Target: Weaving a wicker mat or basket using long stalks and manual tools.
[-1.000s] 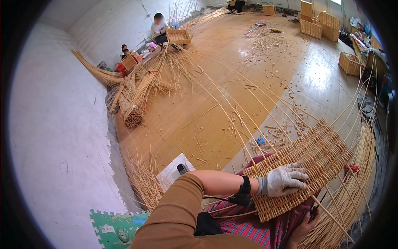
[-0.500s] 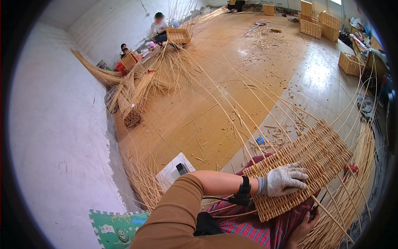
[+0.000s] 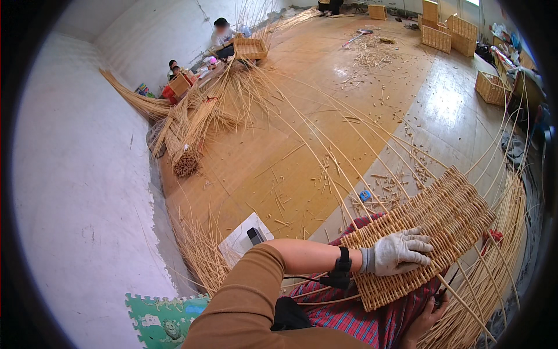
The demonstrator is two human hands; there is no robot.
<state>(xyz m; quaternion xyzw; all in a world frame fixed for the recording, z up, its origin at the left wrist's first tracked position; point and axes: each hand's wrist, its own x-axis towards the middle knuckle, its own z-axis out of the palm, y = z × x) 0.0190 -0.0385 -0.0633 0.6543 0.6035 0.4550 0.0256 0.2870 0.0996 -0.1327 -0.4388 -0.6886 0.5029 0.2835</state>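
A rectangular woven wicker panel (image 3: pixel 447 203) lies tilted across my lap, with long uncut canes sticking out from its edges. My left hand (image 3: pixel 401 251), in a whitish work glove, rests flat on top of the weave with its fingers spread. Below the panel's near right edge is my bare right hand (image 3: pixel 429 317), its fingers curled round something dark and thin that the panel and fingers partly hide. Red-and-blue checked cloth (image 3: pixel 354 320) covers my lap under the panel.
Bundled canes (image 3: pixel 482 291) lie close on my right, and more cane bundles (image 3: pixel 197 134) along the left wall. A blue tape measure (image 3: pixel 365 196) sits among cane offcuts on the floor. Another person (image 3: pixel 222 38) works on a basket (image 3: pixel 250 49) farther off. Wicker boxes (image 3: pixel 436 39) stand at the back right.
My hands and the panel stay practically in place. The far person's head has tipped slightly downward.
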